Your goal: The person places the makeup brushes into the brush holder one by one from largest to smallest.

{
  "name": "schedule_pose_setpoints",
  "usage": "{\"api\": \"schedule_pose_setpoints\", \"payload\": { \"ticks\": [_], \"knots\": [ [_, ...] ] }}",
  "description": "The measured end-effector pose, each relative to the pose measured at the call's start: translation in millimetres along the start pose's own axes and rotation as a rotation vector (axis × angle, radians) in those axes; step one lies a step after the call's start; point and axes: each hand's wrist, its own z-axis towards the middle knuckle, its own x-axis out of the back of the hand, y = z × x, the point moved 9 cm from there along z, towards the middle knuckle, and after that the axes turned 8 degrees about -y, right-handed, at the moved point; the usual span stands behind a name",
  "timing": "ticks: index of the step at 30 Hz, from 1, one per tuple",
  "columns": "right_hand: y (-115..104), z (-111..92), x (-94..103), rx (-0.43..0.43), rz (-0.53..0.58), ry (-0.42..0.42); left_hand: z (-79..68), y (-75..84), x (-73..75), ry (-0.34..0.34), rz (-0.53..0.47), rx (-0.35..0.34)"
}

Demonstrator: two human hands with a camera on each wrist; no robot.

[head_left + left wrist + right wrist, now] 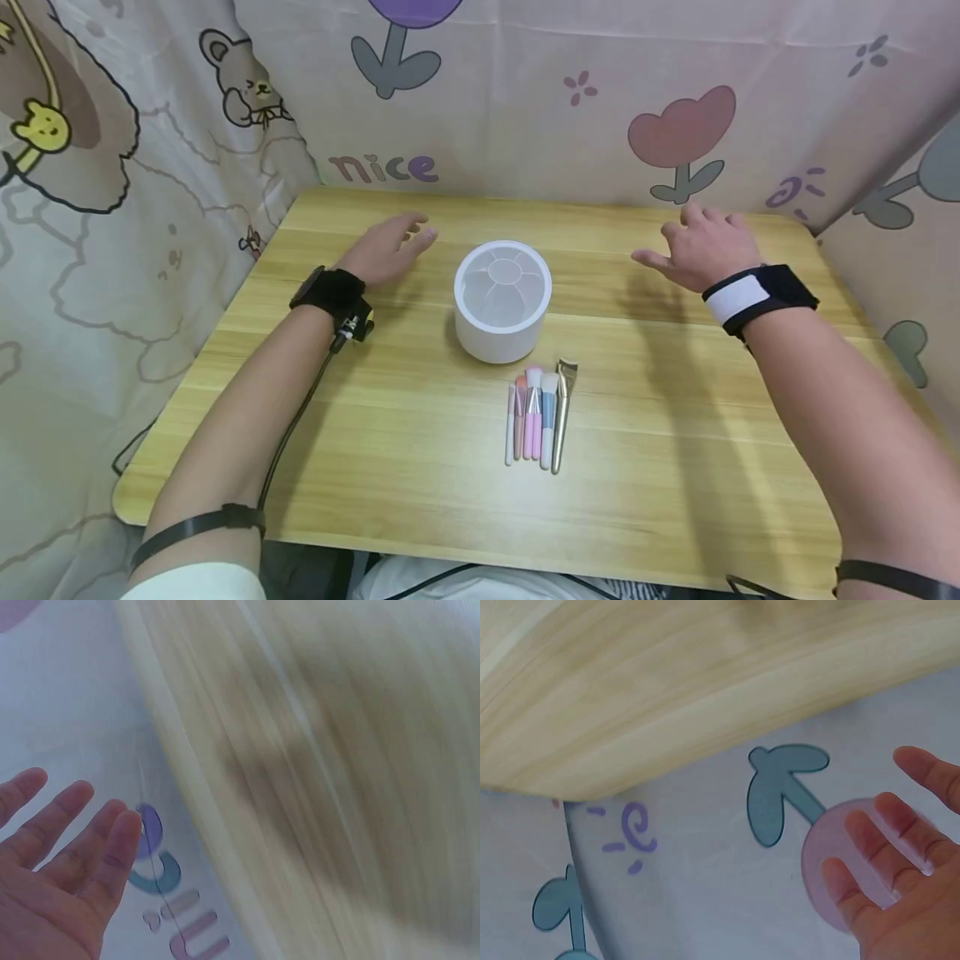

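Evidently, both hands flank a round white plastic container (498, 346)

It stands between the far and near edges of the pale wood-grain worktop (375, 467), its translucent top divided into compartments around a central circle. Slim multicoloured makeup brushes (533, 400) lie outside it, toward the near edge. The left hand (386, 250), toward the far left corner, and right hand (712, 248), toward the far right, have extended, separated fingers.

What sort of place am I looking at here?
Probably a curtained-off desk nook, perhaps at home: cartoon-printed fabric hangs behind and beside a wood-look table, which holds a white round container and makeup brushes.
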Motion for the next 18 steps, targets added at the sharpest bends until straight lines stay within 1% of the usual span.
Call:
{"api": "schedule_pose_setpoints", "payload": {
  "ticks": [7, 11, 14, 18],
  "knots": [
    [-13.3, -2.3, -11.2, 0.057, -0.028, 0.040, 2.0, 13.8, -17.6, -0.005, -0.064, -0.044],
    [-17.0, -4.1, -9.6, 0.090, -0.048, 0.083, 0.1, 18.0, -25.1, -0.014, -0.096, -0.053],
    [-19.6, -5.3, -7.2, 0.107, -0.057, 0.116, -0.7, 19.3, -28.7, -0.005, -0.115, -0.058],
    [-22.2, -6.3, -10.1, 0.115, -0.051, 0.106, 0.3, 20.7, -35.1, -0.002, -0.140, -0.066]
  ]
}}
